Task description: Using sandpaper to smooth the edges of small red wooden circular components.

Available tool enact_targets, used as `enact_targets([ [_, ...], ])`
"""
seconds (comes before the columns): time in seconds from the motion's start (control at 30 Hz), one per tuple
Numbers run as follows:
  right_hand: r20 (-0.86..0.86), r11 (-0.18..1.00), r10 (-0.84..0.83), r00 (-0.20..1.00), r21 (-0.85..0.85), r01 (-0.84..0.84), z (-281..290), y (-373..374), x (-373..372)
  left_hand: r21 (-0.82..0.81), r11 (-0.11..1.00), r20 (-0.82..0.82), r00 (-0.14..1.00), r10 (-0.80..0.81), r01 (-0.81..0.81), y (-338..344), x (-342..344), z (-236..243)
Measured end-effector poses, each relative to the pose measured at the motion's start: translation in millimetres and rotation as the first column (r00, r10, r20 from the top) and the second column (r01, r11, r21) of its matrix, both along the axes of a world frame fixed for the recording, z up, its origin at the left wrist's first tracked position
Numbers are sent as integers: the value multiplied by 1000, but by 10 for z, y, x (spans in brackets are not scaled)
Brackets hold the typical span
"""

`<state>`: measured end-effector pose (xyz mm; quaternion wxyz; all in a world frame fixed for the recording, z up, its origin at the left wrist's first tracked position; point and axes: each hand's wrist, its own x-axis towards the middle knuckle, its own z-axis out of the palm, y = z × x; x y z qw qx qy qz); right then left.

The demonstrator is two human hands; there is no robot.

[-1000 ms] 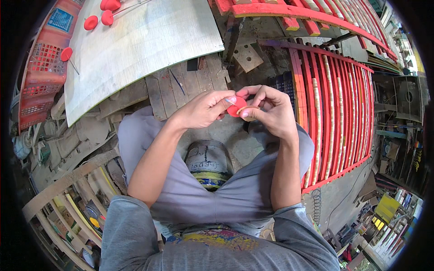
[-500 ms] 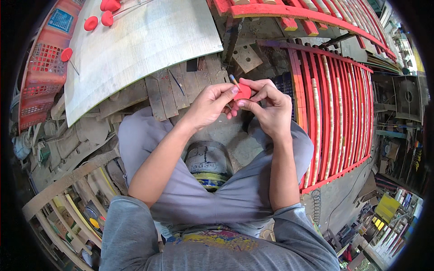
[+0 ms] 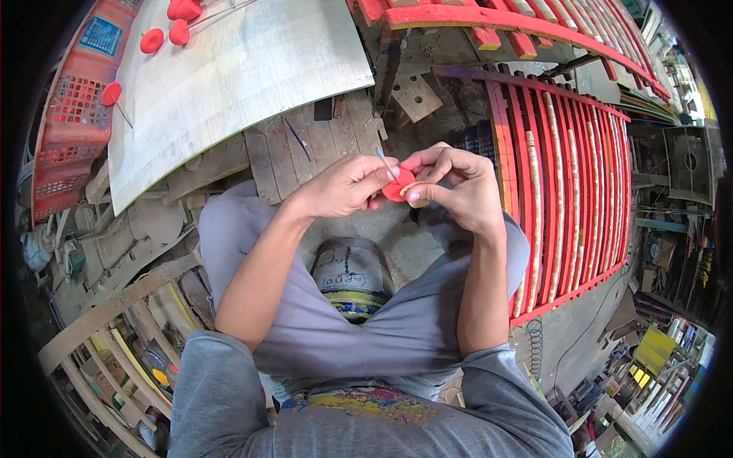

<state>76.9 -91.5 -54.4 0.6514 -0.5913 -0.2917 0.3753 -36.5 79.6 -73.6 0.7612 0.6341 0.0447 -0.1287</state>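
Above my lap, both hands are closed around a small red disc [image 3: 398, 185]. A thin stick [image 3: 385, 161] with a bluish tip rises beside it, close to the fingers of my left hand. My left hand [image 3: 345, 185] pinches the disc from the left side. On the other side, my right hand [image 3: 463, 183] grips its edge between thumb and bent fingers. A pale, curved strip [image 3: 410, 189] shows at my right thumb; whether it belongs to the disc is unclear. Fingers hide part of the disc.
Several red round pieces [image 3: 152, 41], some on thin rods, lie on a pale board [image 3: 252, 91] at the far left. A red crate [image 3: 72, 114] stands beside it. Red slatted racks [image 3: 565, 206] are at the right. A paint-stained bucket [image 3: 351, 267] sits between my knees.
The disc has turned in my fingers, and its stick leans more to the left. My left hand shifted slightly left; the pale strip now shows at my right thumb.
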Motion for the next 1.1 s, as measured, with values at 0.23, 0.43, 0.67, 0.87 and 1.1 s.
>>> enact_targets([
  [0.23, 201, 996, -47, 978, 83, 31, -114, 42, -19, -140, 987, -82, 994, 67, -78, -93, 57, 28],
  [0.43, 295, 965, -263, 919, 93, 246, -83, 106, -57, -471, 815, -204, 941, 271, -337, -193, 89, 22],
  [0.67, 223, 982, -187, 957, 71, 175, -44, 61, -9, -191, 959, 52, 973, 223, -209, -129, 49, -129],
  [0.87, 8, 994, -101, 995, 46, 100, -24, -28, 59, -56, 998, 23, 999, -24, 25, -45, 6, 26],
  [1.1, -152, 998, 24, 988, 58, -15, 15, -55, 61, -141, 974, 4, 984, -178, 176, -31, -20, 44],
])
